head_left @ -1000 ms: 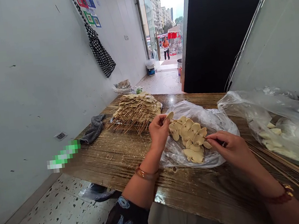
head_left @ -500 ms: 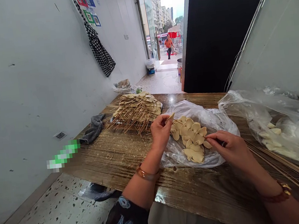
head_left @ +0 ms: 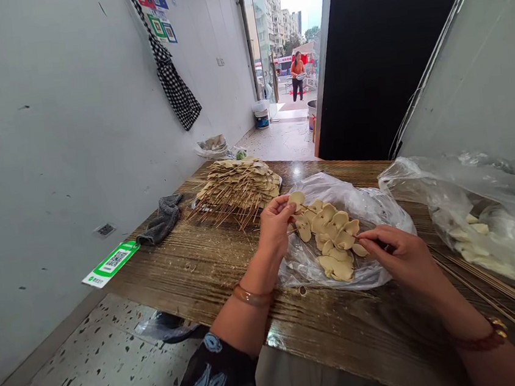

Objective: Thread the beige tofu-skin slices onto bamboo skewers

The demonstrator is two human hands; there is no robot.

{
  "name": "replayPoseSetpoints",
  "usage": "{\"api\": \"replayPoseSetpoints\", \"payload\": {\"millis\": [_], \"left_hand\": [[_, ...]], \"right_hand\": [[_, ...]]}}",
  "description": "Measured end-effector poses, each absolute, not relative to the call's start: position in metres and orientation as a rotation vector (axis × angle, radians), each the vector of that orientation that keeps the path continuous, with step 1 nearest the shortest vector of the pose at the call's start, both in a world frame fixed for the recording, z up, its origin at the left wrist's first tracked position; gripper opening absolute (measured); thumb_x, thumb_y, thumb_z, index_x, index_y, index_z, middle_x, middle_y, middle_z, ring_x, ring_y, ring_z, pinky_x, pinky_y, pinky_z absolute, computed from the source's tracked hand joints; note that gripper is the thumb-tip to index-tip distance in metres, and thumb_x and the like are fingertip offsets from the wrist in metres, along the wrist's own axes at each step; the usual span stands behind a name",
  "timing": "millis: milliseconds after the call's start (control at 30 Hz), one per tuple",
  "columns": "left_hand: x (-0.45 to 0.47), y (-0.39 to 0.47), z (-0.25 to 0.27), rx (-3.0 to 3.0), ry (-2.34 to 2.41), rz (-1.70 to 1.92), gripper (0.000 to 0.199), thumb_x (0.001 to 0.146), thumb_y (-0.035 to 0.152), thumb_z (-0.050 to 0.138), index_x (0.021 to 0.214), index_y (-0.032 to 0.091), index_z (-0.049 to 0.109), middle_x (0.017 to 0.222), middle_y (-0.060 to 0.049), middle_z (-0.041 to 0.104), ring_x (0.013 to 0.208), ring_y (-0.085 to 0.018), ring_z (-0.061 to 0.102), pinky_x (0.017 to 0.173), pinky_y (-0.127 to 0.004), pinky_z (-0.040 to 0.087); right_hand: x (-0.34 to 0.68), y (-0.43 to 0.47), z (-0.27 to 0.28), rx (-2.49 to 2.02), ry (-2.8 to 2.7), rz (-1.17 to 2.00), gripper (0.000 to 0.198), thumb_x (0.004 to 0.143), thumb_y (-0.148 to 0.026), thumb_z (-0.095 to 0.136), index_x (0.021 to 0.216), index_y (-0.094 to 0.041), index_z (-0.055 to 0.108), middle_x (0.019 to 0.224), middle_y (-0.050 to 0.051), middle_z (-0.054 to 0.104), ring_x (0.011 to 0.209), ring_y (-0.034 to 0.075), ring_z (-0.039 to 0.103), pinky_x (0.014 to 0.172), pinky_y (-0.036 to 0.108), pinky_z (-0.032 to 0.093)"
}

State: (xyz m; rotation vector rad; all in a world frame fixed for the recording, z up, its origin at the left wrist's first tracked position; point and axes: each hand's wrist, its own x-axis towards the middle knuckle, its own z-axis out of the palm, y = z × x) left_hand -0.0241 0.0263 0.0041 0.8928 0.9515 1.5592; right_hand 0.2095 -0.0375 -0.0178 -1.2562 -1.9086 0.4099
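Note:
My left hand (head_left: 277,225) pinches a thin, pale yellow slice (head_left: 297,199) between thumb and fingers. Opposite it, my right hand (head_left: 397,255) has its fingertips closed on a thin wooden skewer, mostly hidden by the hand and the slices. Between and below the hands, a pile of similar pale slices (head_left: 336,264) lies on a clear plastic bag (head_left: 369,206) spread over the wooden table (head_left: 192,273). Whether the skewer has pierced the held slice, I cannot tell. Farther back on the left is a heap of skewered slices (head_left: 238,186), their sticks pointing toward me.
Bare skewers (head_left: 502,290) lie at the right, beside a large plastic bag (head_left: 485,218) with pale pieces inside. A grey cloth (head_left: 161,220) and a green QR card (head_left: 111,265) are at the table's left edge. A person (head_left: 298,75) stands outside the doorway.
The slice in my left hand has turned so its flat face shows more. My right hand stays almost in place. The person outside has shifted right, and the view has moved slightly.

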Motion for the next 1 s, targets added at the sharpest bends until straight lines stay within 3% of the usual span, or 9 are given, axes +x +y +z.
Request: {"api": "replayPoseSetpoints", "payload": {"millis": [700, 1000], "left_hand": [[-0.0217, 0.0249, 0.0022, 0.763, 0.853, 1.499, 0.033, 0.054, 0.029, 0.081, 0.076, 0.014, 0.061, 0.068, 0.002, 0.062, 0.054, -0.007, 0.055, 0.052, -0.02, 0.039], [-0.019, 0.0241, 0.0017, 0.912, 0.923, 1.569, 0.026, 0.06, 0.026, 0.074, 0.08, 0.015, 0.063, 0.07, 0.002, 0.062, 0.058, -0.008, 0.056, 0.055, -0.021, 0.041]], "right_hand": [[0.2074, -0.0366, -0.0234, -1.27, -1.878, 0.47, 0.026, 0.088, -0.039, 0.054, 0.087, -0.021, 0.072, 0.085, 0.005, 0.072, 0.076, 0.02, 0.065, 0.067, 0.032, 0.05], [0.2076, -0.0354, -0.0258, -1.291, -1.845, 0.46, 0.025, 0.088, -0.038, 0.054, 0.086, -0.021, 0.073, 0.085, 0.006, 0.073, 0.079, 0.022, 0.066, 0.07, 0.034, 0.051]]}}
